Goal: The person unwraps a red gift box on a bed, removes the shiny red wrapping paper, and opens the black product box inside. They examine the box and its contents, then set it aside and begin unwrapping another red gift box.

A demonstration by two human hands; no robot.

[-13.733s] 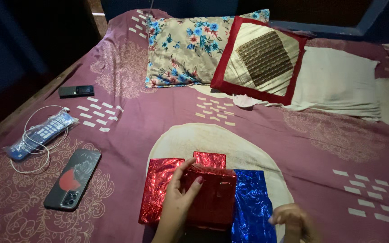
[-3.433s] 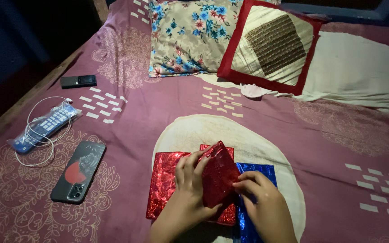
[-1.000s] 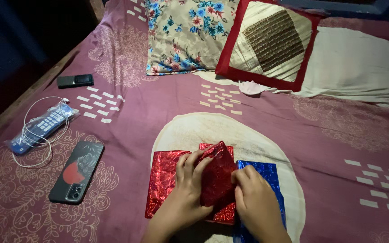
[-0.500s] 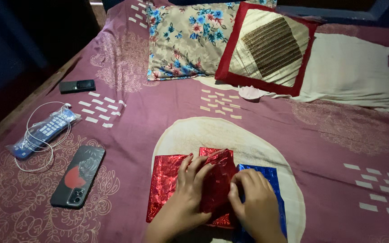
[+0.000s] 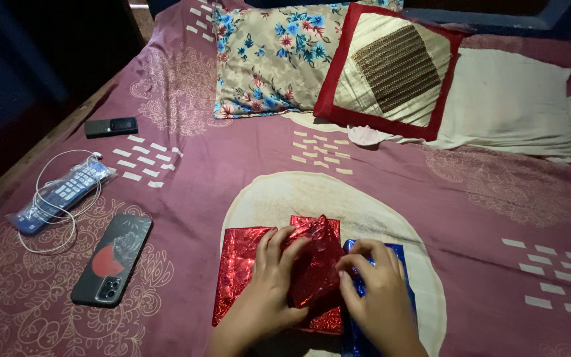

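On the maroon bedsheet [image 5: 186,165], a red foil sheet [image 5: 236,264] and a blue foil sheet [image 5: 391,254] lie flat under the red foil-wrapped packet [image 5: 315,261] at the near middle. To crease well, I judge, press each fold flat before releasing. The left hand [image 5: 269,277] and right hand [image 5: 375,291] both pinch the packet's foil — its long axis runs near-to-far, peak pointing away.

Single head-worn view, close above the bed [image 5: 232,152], angled down and forward toward the pillows [image 5: 272,59]

Crinkled shiny red foil wrap [image 5: 315,264], half-folded, atop flat red sheet [image 5: 236,268].
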